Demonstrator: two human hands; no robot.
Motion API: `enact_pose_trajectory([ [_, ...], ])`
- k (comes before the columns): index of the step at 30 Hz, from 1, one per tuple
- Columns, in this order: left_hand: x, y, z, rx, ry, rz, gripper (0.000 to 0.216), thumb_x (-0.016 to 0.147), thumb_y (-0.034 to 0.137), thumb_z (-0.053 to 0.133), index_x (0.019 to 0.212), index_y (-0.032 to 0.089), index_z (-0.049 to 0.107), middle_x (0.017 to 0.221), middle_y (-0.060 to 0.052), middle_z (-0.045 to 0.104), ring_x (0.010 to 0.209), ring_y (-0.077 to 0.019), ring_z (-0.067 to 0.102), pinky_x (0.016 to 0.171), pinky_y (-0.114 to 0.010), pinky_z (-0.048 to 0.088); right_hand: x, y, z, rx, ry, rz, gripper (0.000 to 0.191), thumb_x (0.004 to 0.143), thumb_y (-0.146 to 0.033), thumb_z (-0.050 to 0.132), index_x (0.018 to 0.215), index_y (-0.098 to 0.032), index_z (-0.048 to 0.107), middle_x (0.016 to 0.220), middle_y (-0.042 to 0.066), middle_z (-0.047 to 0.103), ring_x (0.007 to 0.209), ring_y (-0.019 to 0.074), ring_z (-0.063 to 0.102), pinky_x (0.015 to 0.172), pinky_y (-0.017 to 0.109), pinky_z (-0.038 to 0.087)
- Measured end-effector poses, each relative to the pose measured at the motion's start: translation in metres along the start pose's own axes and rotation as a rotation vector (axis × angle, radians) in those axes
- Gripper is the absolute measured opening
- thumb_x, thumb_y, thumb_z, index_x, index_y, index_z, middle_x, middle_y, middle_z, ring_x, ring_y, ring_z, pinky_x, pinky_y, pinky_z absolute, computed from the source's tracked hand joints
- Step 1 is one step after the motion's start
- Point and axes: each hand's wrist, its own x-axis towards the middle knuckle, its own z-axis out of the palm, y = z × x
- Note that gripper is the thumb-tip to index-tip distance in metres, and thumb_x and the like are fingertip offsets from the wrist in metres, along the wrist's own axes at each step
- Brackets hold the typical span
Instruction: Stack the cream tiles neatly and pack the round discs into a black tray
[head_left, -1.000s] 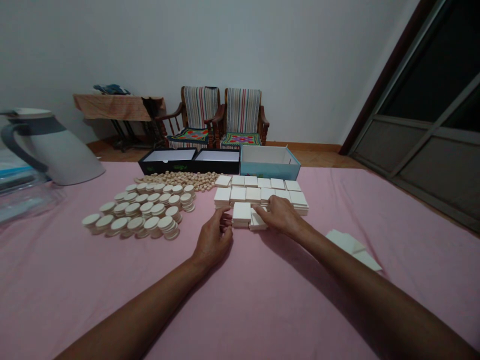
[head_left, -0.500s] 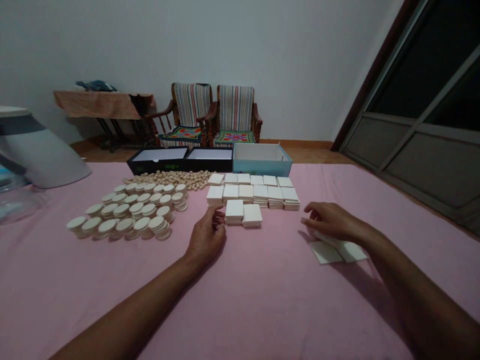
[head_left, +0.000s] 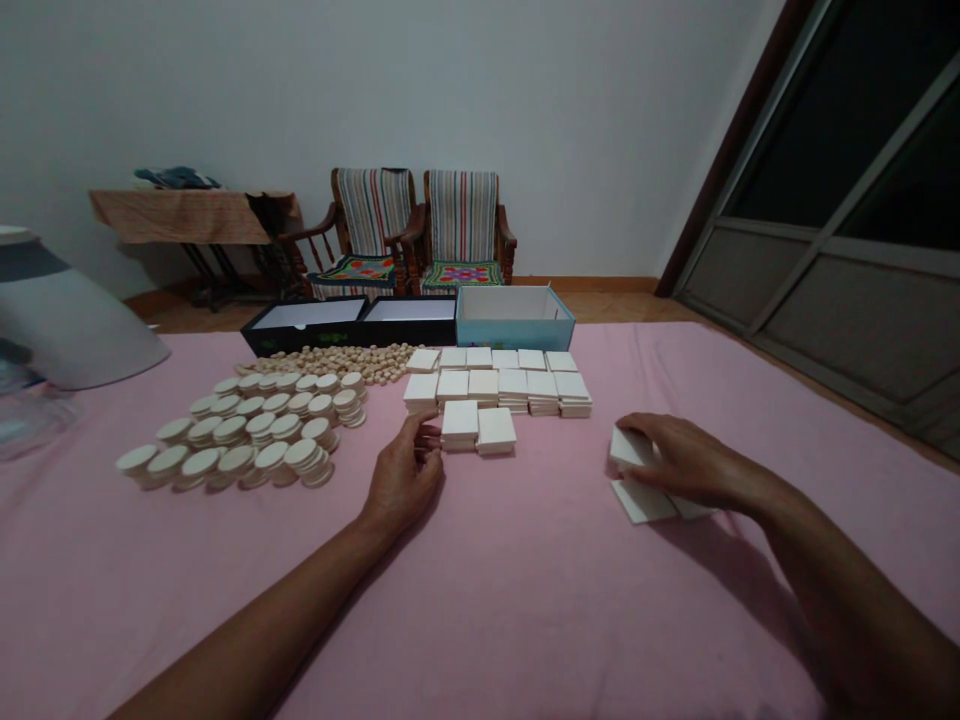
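My left hand (head_left: 405, 472) rests on the cloth with loosely curled fingers, thumb apart, holding nothing. Its fingertips are right beside the left front stack of white square tiles (head_left: 460, 420); whether they touch it I cannot tell. A second front stack (head_left: 496, 430) stands just to its right. Off to the right, my right hand (head_left: 679, 460) has its fingers closed on a white square tile (head_left: 627, 448), partly hidden by the hand. Below that hand, flat square tiles (head_left: 643, 502) lie on the cloth, some covered by my wrist. Behind the front pair stand rows of stacked tiles (head_left: 512, 385).
Stacks of round wooden discs (head_left: 236, 460) stand at left, with a heap of small wooden beads (head_left: 337, 362) behind. Two black trays (head_left: 412, 333) and a light blue box (head_left: 517, 333) line the back edge. A white jug (head_left: 67, 320) stands far left on the pink cloth (head_left: 480, 600).
My right hand has closed on a square tile and raised its near-facing side into view. My left hand stays beside the front stack. The whole view has shifted slightly.
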Motion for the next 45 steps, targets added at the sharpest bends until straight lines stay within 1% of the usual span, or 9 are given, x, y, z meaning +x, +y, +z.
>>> enact_pose_trajectory([
  [4,0.0,-0.001,0.0,0.005,0.002,-0.011,0.045,0.073,0.011,0.051,0.118,0.018,0.05,0.091,-0.004,0.065,0.083,-0.0162,0.063,0.077,-0.03,0.051,0.018,-0.037,-0.004,0.164,0.113,-0.179,0.056,0.072,-0.028,0.061,0.127,-0.021,0.05,0.128,0.01,0.054,0.111,0.0258,0.051,0.09,0.038,0.042],
  [9,-0.001,0.003,0.0,-0.022,0.009,-0.023,0.045,0.073,0.009,0.05,0.117,0.017,0.05,0.094,-0.006,0.065,0.082,-0.0159,0.063,0.075,-0.03,0.051,0.053,-0.087,0.009,0.194,0.158,-0.33,0.053,0.07,-0.023,0.065,0.122,-0.02,0.052,0.122,0.01,0.057,0.11,0.0256,0.049,0.092,0.039,0.04],
  [15,-0.002,0.002,0.0,-0.041,0.0,-0.024,0.046,0.072,0.008,0.049,0.118,0.017,0.049,0.094,-0.005,0.064,0.085,-0.0164,0.063,0.076,-0.03,0.051,0.079,-0.11,0.026,0.206,0.202,-0.425,0.056,0.069,-0.023,0.068,0.122,-0.018,0.051,0.124,0.011,0.056,0.114,0.025,0.047,0.094,0.04,0.038],
  [20,-0.002,0.001,0.0,-0.033,-0.011,-0.012,0.046,0.073,0.008,0.048,0.118,0.018,0.049,0.095,-0.005,0.064,0.084,-0.0158,0.063,0.077,-0.03,0.052,0.068,-0.094,0.011,0.296,0.305,-0.352,0.035,0.079,-0.028,0.06,0.113,-0.018,0.059,0.113,0.009,0.063,0.105,0.0209,0.055,0.09,0.035,0.042],
  [23,-0.001,0.003,-0.001,-0.029,-0.013,-0.022,0.043,0.074,0.01,0.048,0.116,0.017,0.049,0.095,-0.006,0.064,0.083,-0.0161,0.063,0.077,-0.031,0.052,0.055,-0.063,0.001,0.24,0.235,-0.205,0.028,0.08,-0.031,0.057,0.104,-0.019,0.064,0.103,0.008,0.066,0.093,0.0212,0.06,0.081,0.033,0.045],
  [26,-0.001,0.003,-0.001,-0.03,-0.015,-0.024,0.044,0.073,0.011,0.049,0.116,0.017,0.049,0.094,-0.005,0.064,0.083,-0.0164,0.063,0.077,-0.031,0.052,0.039,-0.023,0.0,0.103,0.069,-0.091,0.033,0.084,-0.04,0.05,0.103,-0.017,0.065,0.103,0.011,0.067,0.093,0.0234,0.061,0.08,0.034,0.045],
  [33,0.001,-0.001,0.0,0.001,-0.011,-0.005,0.045,0.073,0.013,0.051,0.117,0.019,0.049,0.094,-0.005,0.064,0.084,-0.0167,0.063,0.077,-0.031,0.052,0.0,0.036,0.009,-0.099,-0.035,0.242,0.053,0.081,-0.058,0.046,0.114,-0.019,0.061,0.108,0.014,0.067,0.096,0.029,0.062,0.079,0.039,0.045],
  [39,0.0,-0.001,0.0,0.003,-0.004,0.002,0.044,0.075,0.015,0.051,0.119,0.018,0.049,0.096,-0.006,0.064,0.084,-0.0167,0.064,0.077,-0.031,0.052,-0.006,0.031,0.011,-0.038,-0.051,0.194,0.045,0.078,-0.047,0.054,0.11,-0.018,0.063,0.104,0.014,0.066,0.091,0.0276,0.062,0.076,0.037,0.046],
  [45,0.001,0.0,0.0,0.003,-0.002,-0.002,0.045,0.074,0.014,0.051,0.118,0.018,0.049,0.094,-0.005,0.064,0.082,-0.0163,0.064,0.076,-0.031,0.053,0.018,-0.02,0.021,0.378,0.006,-0.061,0.032,0.078,-0.021,0.052,0.108,-0.018,0.062,0.104,0.009,0.066,0.09,0.0196,0.061,0.079,0.032,0.049],
])
